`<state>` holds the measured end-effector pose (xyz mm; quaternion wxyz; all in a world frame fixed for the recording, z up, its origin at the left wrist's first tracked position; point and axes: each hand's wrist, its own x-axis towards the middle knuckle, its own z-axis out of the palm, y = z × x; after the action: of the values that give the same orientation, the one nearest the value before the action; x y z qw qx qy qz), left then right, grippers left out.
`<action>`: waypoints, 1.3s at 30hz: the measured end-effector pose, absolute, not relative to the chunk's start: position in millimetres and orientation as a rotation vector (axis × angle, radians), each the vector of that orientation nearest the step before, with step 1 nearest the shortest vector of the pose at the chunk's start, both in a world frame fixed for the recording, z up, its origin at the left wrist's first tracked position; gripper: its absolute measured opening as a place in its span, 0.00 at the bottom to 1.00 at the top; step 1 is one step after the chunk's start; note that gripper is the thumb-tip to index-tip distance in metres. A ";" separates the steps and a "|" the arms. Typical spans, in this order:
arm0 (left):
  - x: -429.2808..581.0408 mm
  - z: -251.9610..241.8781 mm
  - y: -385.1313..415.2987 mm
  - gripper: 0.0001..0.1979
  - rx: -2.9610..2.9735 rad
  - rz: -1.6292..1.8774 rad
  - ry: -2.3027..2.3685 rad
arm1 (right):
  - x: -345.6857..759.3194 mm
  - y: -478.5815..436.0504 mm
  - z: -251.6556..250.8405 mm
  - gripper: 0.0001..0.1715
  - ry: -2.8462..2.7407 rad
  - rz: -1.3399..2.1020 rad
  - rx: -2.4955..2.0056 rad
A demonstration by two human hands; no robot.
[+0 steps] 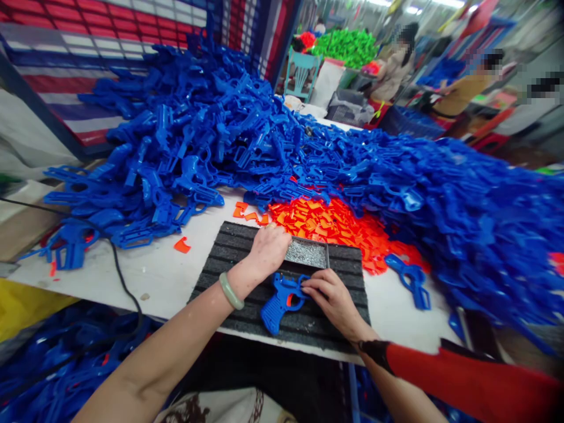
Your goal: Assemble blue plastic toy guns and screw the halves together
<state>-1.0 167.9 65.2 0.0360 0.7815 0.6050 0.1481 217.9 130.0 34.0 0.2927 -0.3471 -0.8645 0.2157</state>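
A blue toy-gun shell lies on a dark ribbed mat at the table's near edge, an orange piece showing in its trigger opening. My right hand rests on the shell's upper right end, fingers curled and pressed on it. My left hand, with a pale green bangle at the wrist, reaches over the left end of a small metal tray of tiny grey screws, its fingers bent down and hidden. Just beyond the tray lies a heap of orange trigger pieces.
A huge pile of blue gun shells covers the white table from left to far right. One loose shell lies right of the mat. A black cable drops off the left edge. More blue parts fill bins below. Other people sit at the back right.
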 end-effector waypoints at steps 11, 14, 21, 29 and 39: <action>-10.9 82.0 125.2 0.12 2.187 0.778 1.699 | 213.7 134.7 28.3 0.10 -2.257 0.641 -0.975; -16.3 84.1 108.0 0.14 1.953 0.886 1.598 | 215.1 133.7 30.4 0.11 -2.257 0.671 -0.977; -32.3 71.3 89.3 0.10 1.264 1.026 1.397 | 216.1 157.5 49.4 0.14 -2.231 0.552 -1.088; -28.9 61.3 88.9 0.19 0.935 1.142 1.196 | 185.8 200.8 52.6 0.07 -2.568 0.273 -1.310; -31.8 59.6 80.1 0.08 1.291 1.042 1.470 | 190.3 198.2 52.0 0.10 -2.489 0.320 -1.297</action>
<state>-31.8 80.1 59.6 0.4461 0.5213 0.5935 0.4208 190.3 198.2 52.0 0.1579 -0.4535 -0.8700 0.1118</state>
